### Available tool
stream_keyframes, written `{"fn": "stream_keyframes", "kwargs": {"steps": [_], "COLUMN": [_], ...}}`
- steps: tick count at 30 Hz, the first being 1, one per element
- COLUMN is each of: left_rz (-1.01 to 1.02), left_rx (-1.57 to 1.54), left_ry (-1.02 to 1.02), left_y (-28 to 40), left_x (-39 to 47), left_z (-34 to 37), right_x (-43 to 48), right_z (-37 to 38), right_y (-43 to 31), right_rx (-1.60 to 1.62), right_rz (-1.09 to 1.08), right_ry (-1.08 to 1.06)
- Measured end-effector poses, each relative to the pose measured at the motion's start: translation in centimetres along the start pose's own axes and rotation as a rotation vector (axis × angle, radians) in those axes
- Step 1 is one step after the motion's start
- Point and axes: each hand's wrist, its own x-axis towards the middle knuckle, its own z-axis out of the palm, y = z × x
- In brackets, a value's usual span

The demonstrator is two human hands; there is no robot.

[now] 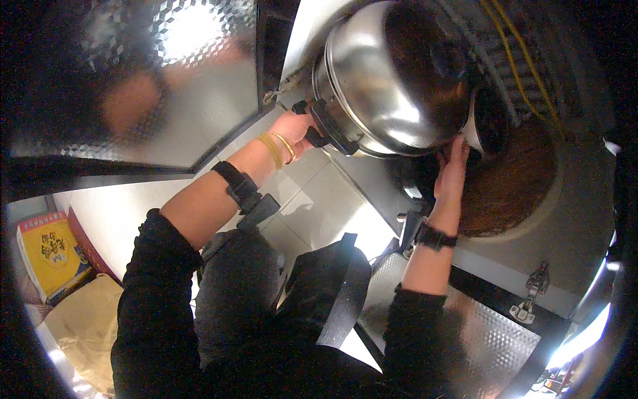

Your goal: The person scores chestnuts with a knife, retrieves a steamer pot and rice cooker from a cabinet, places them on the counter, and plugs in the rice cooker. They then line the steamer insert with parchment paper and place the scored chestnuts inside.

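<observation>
A large rounded stainless steel pot (379, 85) is tilted at the mouth of a low cabinet. My left hand (294, 130) grips the pot's black side handle (331, 128). On the other side, my right hand (454, 157) reaches up to the pot's lower edge, its fingertips partly hidden. Whether those fingers hold the pot or only touch it cannot be told. Close by the right fingertips is a dark vessel with a pale rim (472, 127). Beneath the right hand, a round brown wooden board (508, 184) lies inside the cabinet.
An open cabinet door with a patterned shiny panel (219, 114) stands at left. Another open door (498, 329) with a metal hinge (526, 304) is at lower right. Yellow tubing (518, 55) runs along the cabinet's back. A yellow box (55, 254) and a beige bag (87, 329) sit at left.
</observation>
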Motion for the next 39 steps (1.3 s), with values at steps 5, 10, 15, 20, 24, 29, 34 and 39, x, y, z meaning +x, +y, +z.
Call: {"fn": "stream_keyframes", "kwargs": {"steps": [5, 10, 15, 20, 24, 29, 34, 39], "left_rz": [0.006, -0.033, -0.056, -0.081, -0.115, -0.04, -0.16, -0.139], "left_rx": [-0.065, -0.047, 0.008, 0.012, -0.054, -0.121, -0.139, -0.066], "left_ry": [0.077, 0.01, -0.072, 0.016, 0.169, 0.132, 0.061, -0.027], "left_y": [-1.0, -1.6, -1.1, -1.0, -1.7, -3.3, -2.9, -0.7], "left_x": [-2.3, -4.1, -4.3, -4.3, -4.8, -6.9, -8.0, -8.3], "left_z": [0.6, 0.2, -0.5, -0.3, 0.8, 1.6, -0.1, -3.0], "right_x": [4.5, 6.4, 7.0, 6.7, 6.9, 7.9, 6.2, 1.6], "right_z": [2.1, 2.1, 2.7, 2.8, 2.4, 2.4, 2.5, 3.1], "right_y": [-3.8, -3.9, -1.5, -0.9, -0.3, 0.9, 0.6, -0.7], "right_rx": [0.354, 0.367, 0.458, 0.439, 0.54, 0.437, 0.418, 0.549], "right_rz": [0.276, 0.44, 0.454, 0.518, 0.473, 0.446, 0.521, 0.522], "right_ry": [-0.217, -0.289, -0.325, -0.25, -0.349, -0.213, -0.161, -0.231]}}
